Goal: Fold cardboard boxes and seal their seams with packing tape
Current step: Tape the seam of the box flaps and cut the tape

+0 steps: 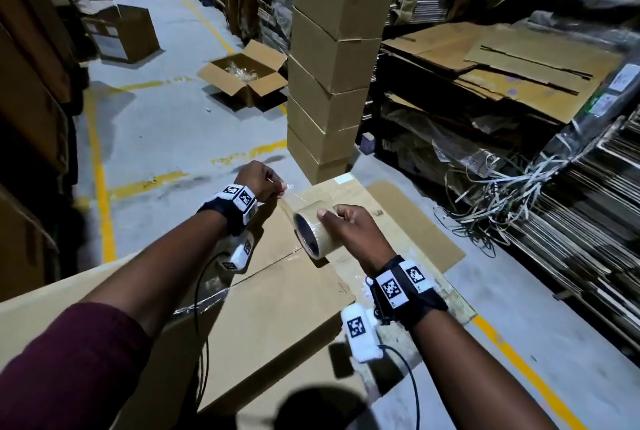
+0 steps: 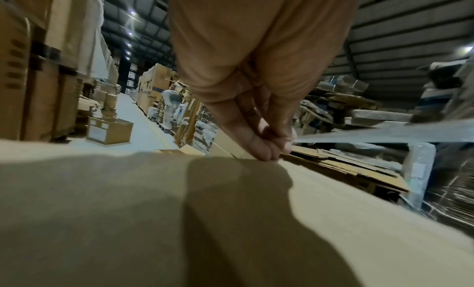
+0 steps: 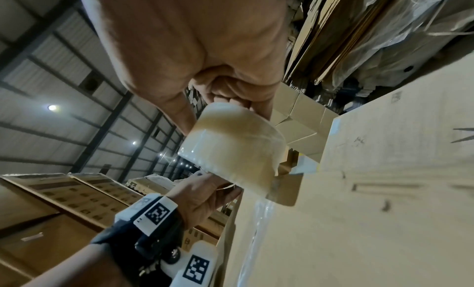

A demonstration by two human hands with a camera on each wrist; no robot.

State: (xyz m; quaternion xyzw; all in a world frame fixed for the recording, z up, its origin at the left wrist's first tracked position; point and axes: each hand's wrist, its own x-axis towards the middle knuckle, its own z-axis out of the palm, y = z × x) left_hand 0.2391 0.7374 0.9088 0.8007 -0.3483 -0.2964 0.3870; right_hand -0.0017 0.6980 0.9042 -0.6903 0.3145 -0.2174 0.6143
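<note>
Showing one tape roll [image 1: 317, 234], two hands, five sealed boxes stacked in a column [image 1: 332, 59] far right, one open carton [image 1: 244, 74] far centre.

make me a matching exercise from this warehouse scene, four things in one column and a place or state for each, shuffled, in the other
Things:
1. tape roll
2. loose tape end
3. open box
4. tall stack of boxes

Places or states:
A. on the floor, flaps spread
B. held in the right hand
C. standing beyond the flat cardboard
D. pinched by the left hand

Pairs: 1-B, 2-D, 3-A, 4-C
</note>
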